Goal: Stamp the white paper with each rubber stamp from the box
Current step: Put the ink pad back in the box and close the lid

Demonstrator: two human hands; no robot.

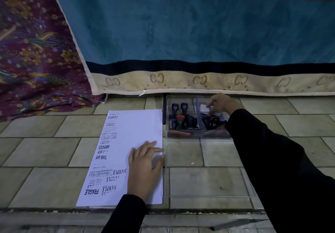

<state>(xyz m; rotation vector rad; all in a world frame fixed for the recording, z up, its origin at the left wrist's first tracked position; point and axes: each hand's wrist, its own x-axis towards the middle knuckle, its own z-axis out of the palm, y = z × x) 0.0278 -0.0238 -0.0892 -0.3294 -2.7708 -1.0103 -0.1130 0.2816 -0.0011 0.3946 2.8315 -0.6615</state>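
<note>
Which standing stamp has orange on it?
The orange-topped stamp in the left compartment of the clear box; the upright stamps around it are all dark.

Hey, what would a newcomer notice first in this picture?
The white paper on the tiled floor, its left side crowded with black stamp marks, with the left hand resting flat on it. Right of it, the right hand reaches into the clear box of rubber stamps. Behind hangs a broad teal and red cloth.
</note>
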